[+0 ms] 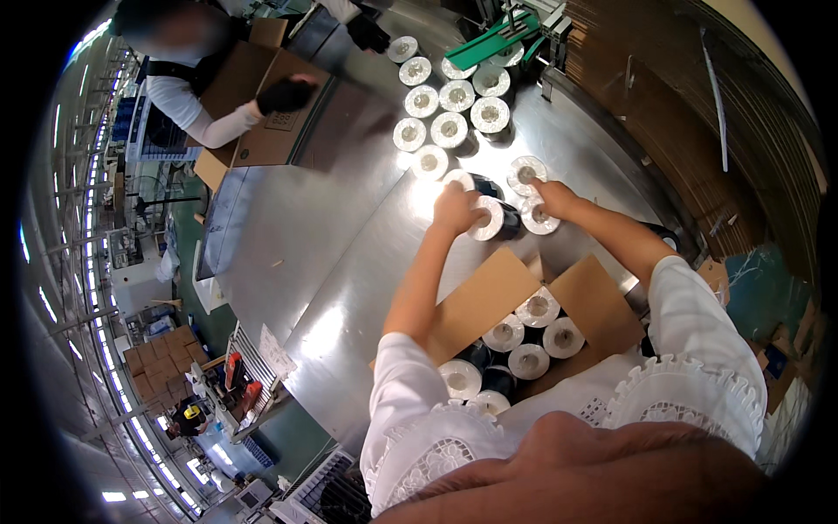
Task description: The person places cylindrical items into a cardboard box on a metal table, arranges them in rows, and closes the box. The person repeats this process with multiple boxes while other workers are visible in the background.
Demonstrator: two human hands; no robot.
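My left hand (456, 211) is closed on two dark-sided rolls with white ends and hollow cores: a near roll (484, 229) and a far roll (463, 177). The near one leans, showing its dark side. To its right, my right hand (559, 202) grips another pair, a far roll (525, 164) and a near roll (542, 227), with fingers at their cores. Some fingertips are hidden at the core holes. Just in front of my body stands an open carton (489, 297), its flaps raised, with several similar rolls (529, 361) upright inside.
Several more rolls (449, 129) stand in rows on the metal table (340, 227), beyond my hands. A green guide bar (493, 44) reaches over the farthest ones. At the far left, a co-worker's black-gloved hand (286, 94) touches another carton (284, 127). Flat cardboard (663, 113) lies stacked at right.
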